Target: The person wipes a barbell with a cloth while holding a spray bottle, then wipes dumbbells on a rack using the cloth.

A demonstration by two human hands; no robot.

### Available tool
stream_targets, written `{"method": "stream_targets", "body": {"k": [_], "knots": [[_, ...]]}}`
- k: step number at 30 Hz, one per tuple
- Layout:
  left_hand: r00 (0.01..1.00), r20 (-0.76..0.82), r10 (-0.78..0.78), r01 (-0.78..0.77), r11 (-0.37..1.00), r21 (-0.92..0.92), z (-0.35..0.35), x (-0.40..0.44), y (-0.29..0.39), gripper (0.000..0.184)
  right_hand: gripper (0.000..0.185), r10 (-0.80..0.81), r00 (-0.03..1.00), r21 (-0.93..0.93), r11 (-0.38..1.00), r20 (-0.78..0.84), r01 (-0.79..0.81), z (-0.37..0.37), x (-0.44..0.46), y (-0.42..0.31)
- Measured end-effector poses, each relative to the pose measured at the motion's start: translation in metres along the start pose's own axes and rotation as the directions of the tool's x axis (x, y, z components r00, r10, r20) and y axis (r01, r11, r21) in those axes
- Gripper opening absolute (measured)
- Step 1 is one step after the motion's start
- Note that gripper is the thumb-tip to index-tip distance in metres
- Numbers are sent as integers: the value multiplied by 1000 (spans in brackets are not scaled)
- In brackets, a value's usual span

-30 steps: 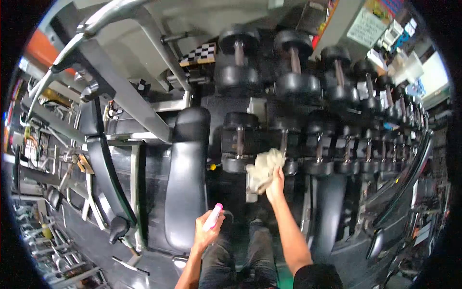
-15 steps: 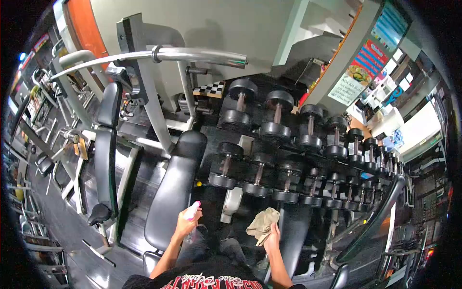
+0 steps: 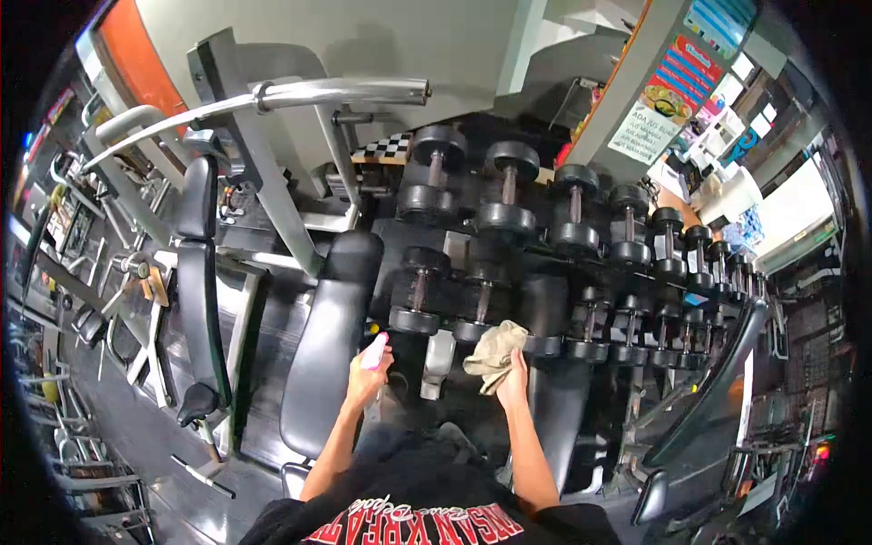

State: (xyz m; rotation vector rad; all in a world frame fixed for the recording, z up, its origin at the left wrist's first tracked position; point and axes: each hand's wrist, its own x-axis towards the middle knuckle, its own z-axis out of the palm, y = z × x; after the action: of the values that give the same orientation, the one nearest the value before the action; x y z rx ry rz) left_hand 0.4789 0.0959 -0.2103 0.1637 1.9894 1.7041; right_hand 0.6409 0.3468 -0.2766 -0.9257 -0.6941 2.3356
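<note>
My left hand (image 3: 367, 377) is wrapped round a bottle with a white and pink top (image 3: 375, 351), beside the long black bench pad (image 3: 329, 363). A crumpled beige cloth (image 3: 496, 358) hangs in my right hand (image 3: 514, 381), in front of the lower row of dumbbells. The cloth overlaps the view of the dumbbell behind it (image 3: 484, 304); whether they touch I cannot tell. Another lower dumbbell (image 3: 419, 292) stands to its left.
An upper row of black dumbbells (image 3: 507, 189) runs off to the right. At the left stand a curved metal bar (image 3: 336, 92) on a frame and an upright bench (image 3: 202, 300). A second bench pad (image 3: 556, 409) lies right of my right hand.
The view has tilted up and shows more wall and my shirt. My right hand with the cloth has drawn back from the lower dumbbells, then risen slightly; both hands keep their holds.
</note>
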Motion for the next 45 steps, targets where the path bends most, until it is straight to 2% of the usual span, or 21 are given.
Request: {"method": "stream_targets", "body": {"k": [2,5,6,8,9,11,12,14,16,17,18,20,22,31,33,34,36,38,40,44,45], "knots": [[997,6,-78,78,997,14,3,29,-3,22,36,16,1000,50,999,-19,-15,8,7,8],[995,75,-60,56,997,60,2,79,-31,21,38,37,998,87,996,-48,-33,18,20,18],[994,86,-71,57,987,152,3,103,-35,20,38,42,998,73,997,-53,-38,31,35,22],[989,144,17,-60,952,301,3,131,-49,22,39,17,999,32,999,-37,-16,33,46,26],[989,149,7,-52,952,301,4,145,-63,22,39,1,997,19,1000,-72,1,37,54,28],[979,144,143,-194,867,458,7,167,-91,28,38,-18,993,-13,1000,-114,16,44,64,31],[977,158,143,-201,865,460,8,175,-93,28,38,-43,989,-40,998,-139,38,49,71,32],[987,152,-50,-62,758,650,9,188,-95,32,38,-71,984,-32,997,-166,66,58,75,39],[977,211,-20,-122,761,637,10,200,-93,31,37,-74,976,-22,997,-207,71,63,80,48],[968,235,-90,-81,774,628,10,205,-94,31,35,-62,978,16,998,-199,66,64,85,54],[953,254,-163,-32,782,622,8,206,-88,31,43,-72,981,-58,996,-182,63,65,88,59],[943,274,-190,-16,795,606,9,213,-77,32,35,-42,977,13,999,-210,45,64,92,69],[958,286,-27,-153,794,589,13,218,-72,32,35,-34,969,-8,999,-245,32,72,92,73],[972,234,-22,-124,799,589,17,217,-39,23,36,-48,951,-70,997,-304,28,75,113,90],[970,242,33,-160,834,528,11,216,-51,19,35,-84,938,-230,973,-336,4,78,129,99],[970,241,29,-159,827,539,9,214,-51,19,33,-146,886,-382,923,-440,-38,72,142,111],[968,244,62,-178,856,486,2,204,-52,17,31,-199,925,-597,801,-325,-37,58,168,129],[962,268,60,-174,887,428,-5,190,-47,19,29,-332,919,-813,582,-212,22,80,179,131],[966,258,-13,-108,888,447,-10,177,-42,19,24,-285,948,-862,506,-145,20,68,213,155],[968,221,-120,24,919,392,-20,140,-29,19,20,-351,932,-987,93,91,132,105,225,183],[975,218,-33,-43,941,337,-21,131,-36,18,17,-398,905,-986,5,150,166,106,224,190]]}}
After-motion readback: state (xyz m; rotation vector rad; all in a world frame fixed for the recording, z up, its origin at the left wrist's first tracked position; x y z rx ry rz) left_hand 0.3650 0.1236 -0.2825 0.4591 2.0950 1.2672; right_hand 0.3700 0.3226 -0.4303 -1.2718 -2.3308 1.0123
